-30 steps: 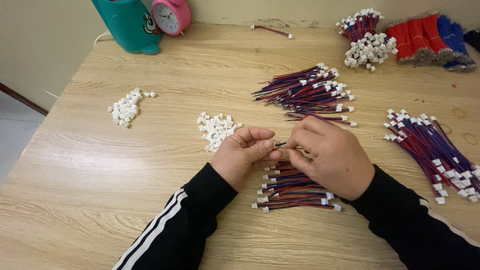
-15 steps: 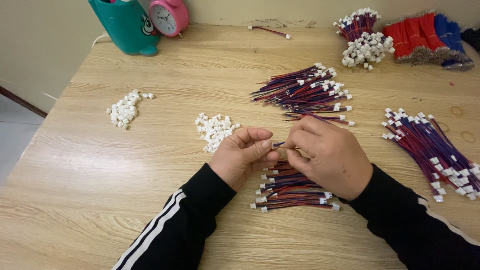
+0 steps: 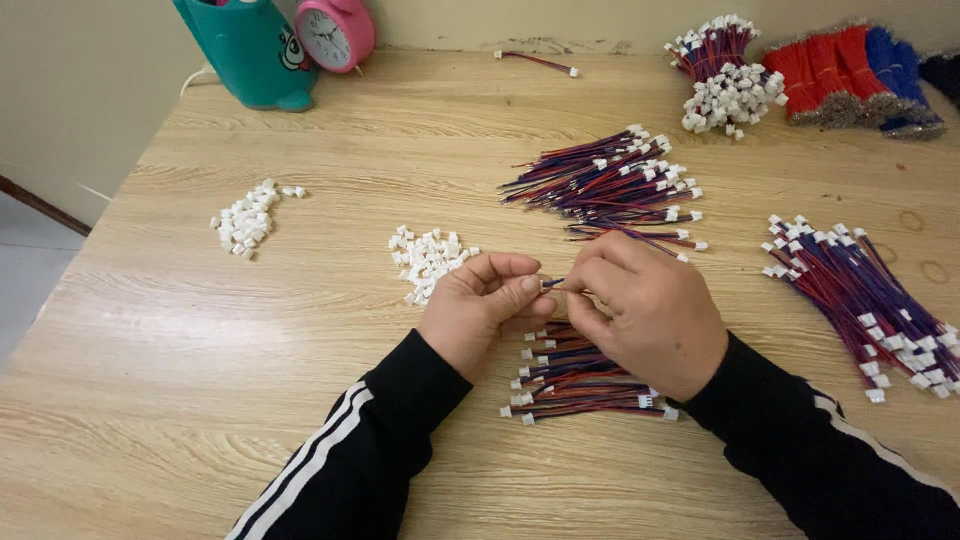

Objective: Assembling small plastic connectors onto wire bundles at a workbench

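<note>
Thin red-blue wire (image 3: pixel 553 284) (mostly hidden) pinched between fingertips.

Bare hands (image 3: pixel 590 310); black sleeves (image 3: pixel 400 400) with white stripes.

wood table (image 3: pixel 300 420), wire bundles (image 3: pixel 610 185), connector piles (image 3: pixel 430 258)

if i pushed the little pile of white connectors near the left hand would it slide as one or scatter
Probably scatter: the pile of white connectors is loose, separate small pieces with strays already at its edge. They look light, likely plastic, so a nudge should move them easily. The smooth wooden table offers little grip, so they would likely slide rather than roll.
</note>
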